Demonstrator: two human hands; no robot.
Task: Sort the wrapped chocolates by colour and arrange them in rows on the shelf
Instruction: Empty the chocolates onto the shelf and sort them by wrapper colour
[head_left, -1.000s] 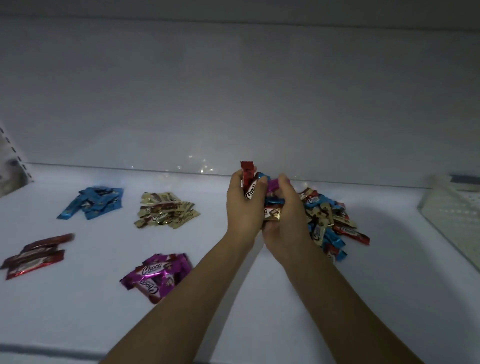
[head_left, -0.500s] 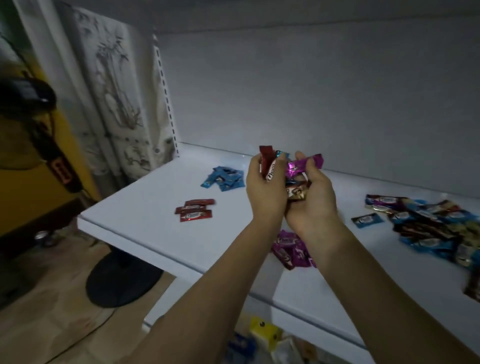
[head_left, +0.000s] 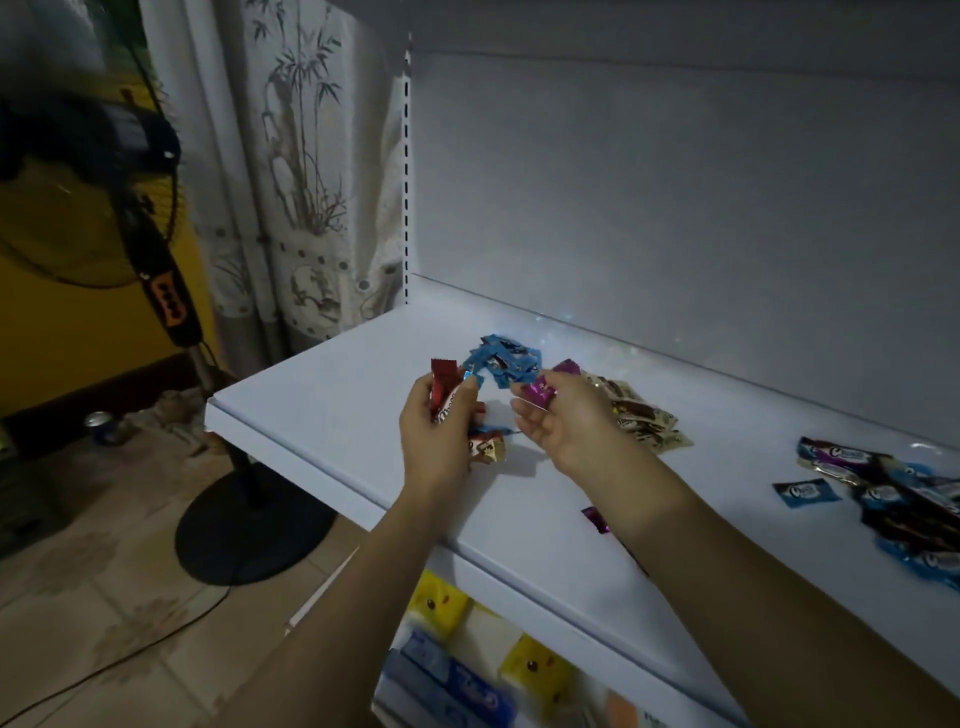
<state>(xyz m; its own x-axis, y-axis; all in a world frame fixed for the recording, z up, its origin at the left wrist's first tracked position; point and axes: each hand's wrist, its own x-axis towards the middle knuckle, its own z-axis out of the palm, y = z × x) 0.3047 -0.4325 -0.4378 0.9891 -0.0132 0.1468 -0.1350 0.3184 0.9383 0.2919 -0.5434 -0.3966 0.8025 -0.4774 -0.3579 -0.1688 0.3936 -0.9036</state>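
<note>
Left hand (head_left: 436, 436): back of the hand to the camera, fingers curled round a small bunch of wrapped sweets.
Held in left: red chocolate (head_left: 444, 382) stands upright at the hand's 12 o'clock. A gold chocolate (head_left: 487, 449) sticks out at its 4 o'clock. A blue wrapper (head_left: 475, 378) shows by the fingertips, possibly another piece in the bunch, but the light is too dim to be sure.
Right hand (head_left: 566, 423): at 3 o'clock of the left hand, near it but not touching. Thumb and forefinger pinch a purple chocolate (head_left: 544, 388); the other fingers are loosely bent.
Blue pile (head_left: 506, 361): on the shelf at 12 o'clock from the hands, towards the back wall.
Gold pile (head_left: 641, 418): at 3 o'clock of the right hand, partly hidden behind it.
Mixed pile (head_left: 898, 501): at 4 o'clock in the view, running off the right edge. Blue, purple and dark wrappers overlap.
Lone blue chocolate (head_left: 805, 492): flat on the shelf, just beside the mixed pile at its 9 o'clock.
Purple piece (head_left: 596, 519): peeks out beside the right forearm at 6 o'clock of the right hand, the rest hidden.
Shelf (head_left: 337, 395): white; both hands are held above its left front part.
Surroundings: standing fan (head_left: 156, 280) at 9 o'clock on a tiled floor, bamboo-print curtain (head_left: 301, 156) at 11 o'clock, can (head_left: 101, 423) on the floor, packets (head_left: 452, 670) on the lower shelf at 6 o'clock.
</note>
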